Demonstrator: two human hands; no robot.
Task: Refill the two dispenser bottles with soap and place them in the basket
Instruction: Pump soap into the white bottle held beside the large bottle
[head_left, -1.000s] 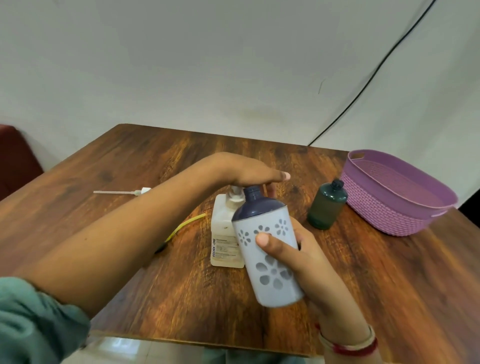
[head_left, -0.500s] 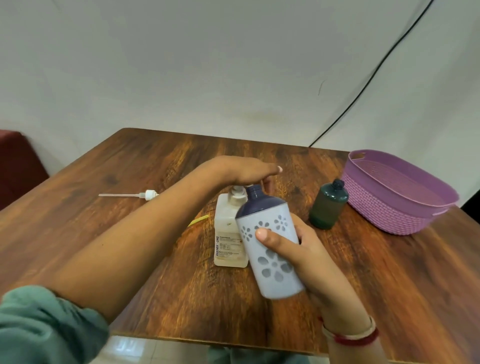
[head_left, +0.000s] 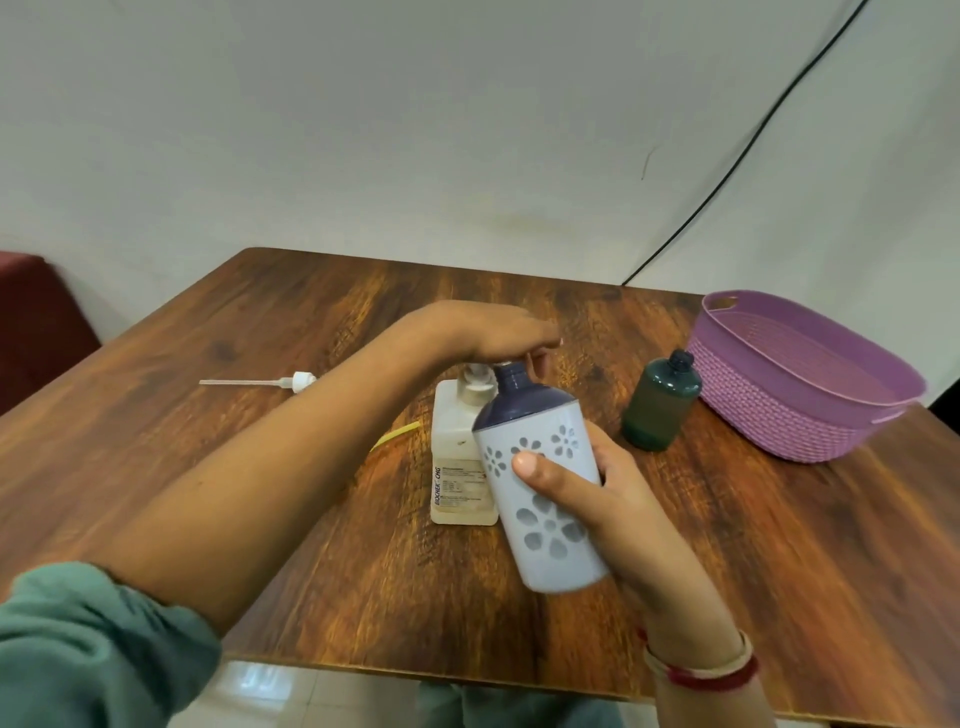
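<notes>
The right hand (head_left: 608, 499) grips the flower-patterned dispenser bottle (head_left: 545, 540) above the desk (head_left: 337, 582), near its front edge. The thumb lies across the front of the body; the fingers curl round the far side. The bottle's long axis is tilted: base toward the person and to the right, open dark neck pointing up, away and to the left. The neck sits just beside the pump head of the soap bottle (head_left: 457, 467).

The soap bottle stands upright on the desk at centre, label facing the person. The left hand (head_left: 493, 332) rests palm down on its pump head, fingers extended and close together, thumb tucked below.

The green bottle (head_left: 660, 410) stands upright to the right of the soap bottle, apart from it and near the purple basket (head_left: 779, 431). The basket sits at the right edge of the desk.

A loose pump with tube (head_left: 260, 383) lies flat on the desk to the left, long axis running left to right, tube end pointing left. A yellow strip (head_left: 397, 434) shows partly beyond the left forearm.
</notes>
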